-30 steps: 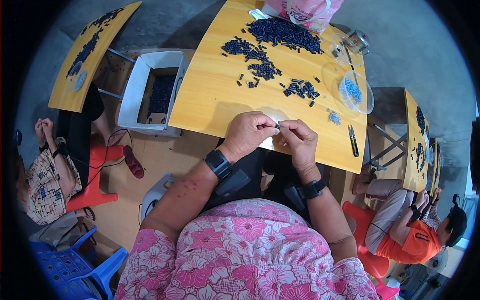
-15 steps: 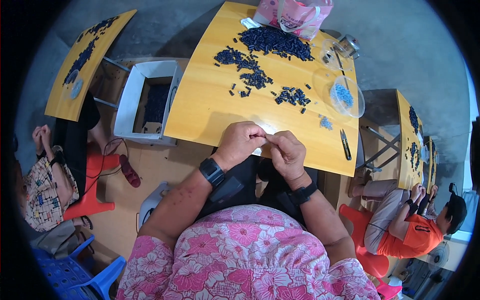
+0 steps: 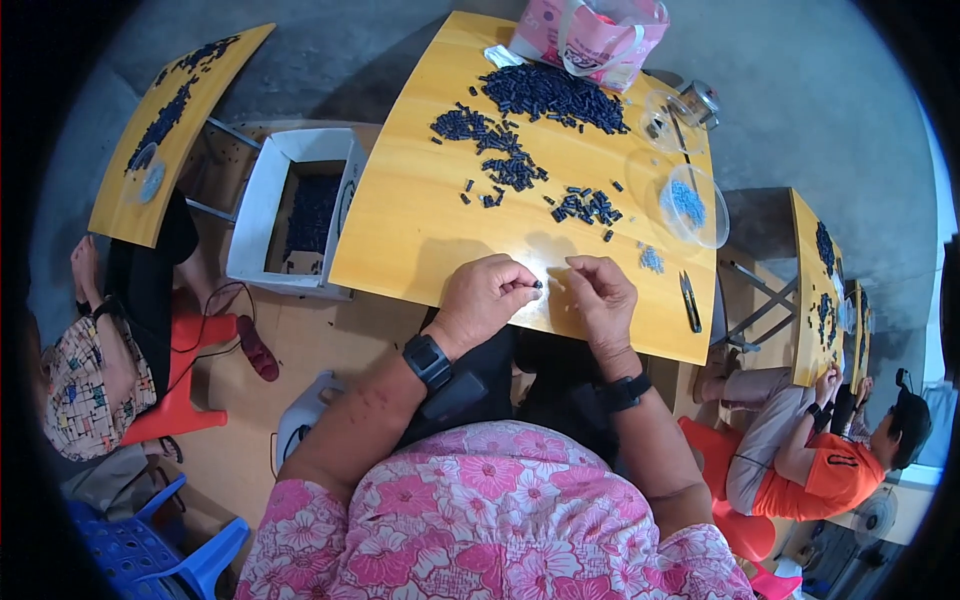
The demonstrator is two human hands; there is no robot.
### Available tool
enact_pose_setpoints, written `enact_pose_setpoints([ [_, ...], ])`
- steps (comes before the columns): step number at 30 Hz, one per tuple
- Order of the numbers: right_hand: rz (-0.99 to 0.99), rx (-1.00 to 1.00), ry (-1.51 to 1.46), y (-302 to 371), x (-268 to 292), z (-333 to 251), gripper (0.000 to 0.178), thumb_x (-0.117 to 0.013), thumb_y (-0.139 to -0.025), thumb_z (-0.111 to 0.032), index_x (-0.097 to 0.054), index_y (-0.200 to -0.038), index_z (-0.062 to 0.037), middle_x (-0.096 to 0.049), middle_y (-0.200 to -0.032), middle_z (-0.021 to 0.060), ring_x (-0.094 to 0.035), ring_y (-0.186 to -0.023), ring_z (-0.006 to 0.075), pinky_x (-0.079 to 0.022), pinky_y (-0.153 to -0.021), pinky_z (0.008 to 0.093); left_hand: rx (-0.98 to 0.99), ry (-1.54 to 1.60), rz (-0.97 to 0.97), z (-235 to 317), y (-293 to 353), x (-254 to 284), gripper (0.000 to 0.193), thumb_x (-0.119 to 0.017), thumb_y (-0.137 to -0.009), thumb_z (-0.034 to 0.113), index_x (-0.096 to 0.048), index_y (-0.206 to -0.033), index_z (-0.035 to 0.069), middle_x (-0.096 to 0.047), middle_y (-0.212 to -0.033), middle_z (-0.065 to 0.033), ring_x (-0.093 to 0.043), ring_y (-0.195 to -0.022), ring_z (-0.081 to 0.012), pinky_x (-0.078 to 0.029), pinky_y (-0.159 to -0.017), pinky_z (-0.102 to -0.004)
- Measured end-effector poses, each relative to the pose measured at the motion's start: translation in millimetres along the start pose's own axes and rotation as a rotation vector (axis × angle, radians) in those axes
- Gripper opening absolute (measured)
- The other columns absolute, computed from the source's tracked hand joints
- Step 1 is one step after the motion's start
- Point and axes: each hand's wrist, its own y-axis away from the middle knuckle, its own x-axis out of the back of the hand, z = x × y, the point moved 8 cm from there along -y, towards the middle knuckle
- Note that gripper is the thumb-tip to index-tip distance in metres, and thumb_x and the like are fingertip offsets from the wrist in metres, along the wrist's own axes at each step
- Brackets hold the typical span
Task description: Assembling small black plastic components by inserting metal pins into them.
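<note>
My left hand (image 3: 482,300) is closed over the table's near edge, pinching a small black cylindrical piece (image 3: 538,285) between thumb and fingertips. Just to its right, my right hand (image 3: 604,298) hovers apart from it, thumb and index finger slightly separated with nothing visible between them. Beyond the hands lies a small cluster of similar black pieces (image 3: 588,207). Tiny pale blue-grey parts (image 3: 651,259) are scattered past my right hand, near a clear round tub (image 3: 716,232) of light blue parts.
Larger heaps of black pieces (image 3: 550,95) cover the table's (image 3: 400,220) far side, below a pink bag (image 3: 590,40). Black-handled snips (image 3: 690,302) lie at the right edge. A white box (image 3: 250,235) stands left; people sit at tables on both sides.
My hands were together at the fingertips; now they are apart. The right hand has moved right and away, and the black piece shows in my left fingertips.
</note>
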Motion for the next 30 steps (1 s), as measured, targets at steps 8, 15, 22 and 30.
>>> enact_pose_setpoints([
  [8,0.017,0.336,0.552,-61,-16,-37,0.01,-0.07,-0.08,-0.003,-0.072,-0.089,-0.0033,-0.065,-0.085,0.0103,-0.064,-0.07,0.0206,-0.05,-0.065,0.028,-0.022,-0.021,-0.026,-1,0,-3,0.01,-0.073,-0.079,0.015,-0.072,-0.083,0.007,-0.067,-0.08,-0.01,-0.065,-0.078,-0.0278,-0.051,-0.07,-0.0361],
  [15,-0.027,0.493,0.988,-88,-47,-39,0.008,-0.067,-0.078,-0.013,-0.072,-0.081,-0.0076,-0.062,-0.085,0.0102,-0.059,-0.087,0.0296,-0.05,-0.075,0.0388,-0.03,-0.019,-0.068,2,-1,-2,0.011,-0.072,-0.079,0.017,-0.071,-0.084,0.008,-0.065,-0.079,-0.0092,-0.063,-0.076,-0.0275,-0.05,-0.068,-0.0371],
  [22,-0.085,0.527,1.109,-92,-64,-48,0.014,-0.065,-0.078,-0.018,-0.067,-0.069,-0.0076,-0.058,-0.083,0.0126,-0.057,-0.086,0.0316,-0.049,-0.075,0.0419,-0.069,0.0,-0.048,1,-1,1,0.01,-0.072,-0.078,0.017,-0.07,-0.083,0.008,-0.063,-0.077,-0.0087,-0.062,-0.073,-0.0269,-0.049,-0.067,-0.0368],
  [30,-0.064,0.619,1.111,-73,-60,-56,0.01,-0.065,-0.079,-0.005,-0.065,-0.089,-0.0042,-0.06,-0.088,0.013,-0.059,-0.087,0.0328,-0.049,-0.075,0.0427,-0.052,-0.032,-0.044,3,0,-1,0.011,-0.071,-0.08,0.017,-0.07,-0.086,0.008,-0.065,-0.08,-0.0094,-0.063,-0.074,-0.0272,-0.049,-0.067,-0.0367],
])
